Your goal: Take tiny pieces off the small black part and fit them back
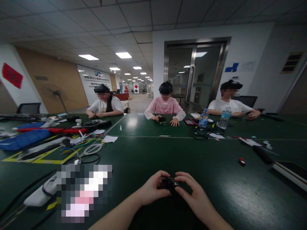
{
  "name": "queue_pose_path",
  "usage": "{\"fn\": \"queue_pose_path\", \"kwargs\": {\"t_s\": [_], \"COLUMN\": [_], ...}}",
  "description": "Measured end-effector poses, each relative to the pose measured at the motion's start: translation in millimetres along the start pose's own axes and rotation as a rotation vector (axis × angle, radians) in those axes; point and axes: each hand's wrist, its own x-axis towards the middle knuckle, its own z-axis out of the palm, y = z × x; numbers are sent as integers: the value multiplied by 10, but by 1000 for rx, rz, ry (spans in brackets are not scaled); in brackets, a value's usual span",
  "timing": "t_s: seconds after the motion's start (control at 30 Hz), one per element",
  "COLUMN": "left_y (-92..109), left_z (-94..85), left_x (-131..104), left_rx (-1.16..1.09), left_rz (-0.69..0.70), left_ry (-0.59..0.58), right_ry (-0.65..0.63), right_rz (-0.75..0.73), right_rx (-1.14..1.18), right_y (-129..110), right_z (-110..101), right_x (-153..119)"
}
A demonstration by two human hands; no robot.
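Close to me, over the dark green table (144, 156), both hands are on a small, shiny black object (169, 183) whose kind I cannot make out. My left hand (154, 188) grips its left side between the thumb and curled fingers. On the opposite side, my right hand (189, 188) has its thumb and fingertips on the object's right end. Fingers cover part of it. Off to the right lies a small red and black piece (241, 162), apart from my hands.
At left are a white power strip (40, 193), coiled cables (92, 149) and a blue tray (25, 139). A dark-screened device (291, 172) lies at right. Water bottles (203, 118) stand farther back. Across the table sit three people in headsets, including one in pink (165, 105).
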Motion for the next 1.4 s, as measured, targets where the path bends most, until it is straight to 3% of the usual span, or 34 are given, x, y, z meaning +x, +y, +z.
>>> {"fn": "queue_pose_path", "kwargs": {"t_s": [0.33,0.87,1.1,1.4], "left_y": [20,106,133,150], "left_z": [-41,-12,-16,-12], "left_x": [-29,-50,-68,-73], "left_rx": [50,43,69,49], "left_rz": [-23,-57,-77,-84], "left_ry": [-6,1,1,2], "right_ry": [169,480,561,564], "right_rz": [64,148,180,213], "right_rx": [47,183,198,196], "right_y": [119,170,161,170], "right_z": [-188,-268,-306,-321], "right_x": [58,84,91,71]}}
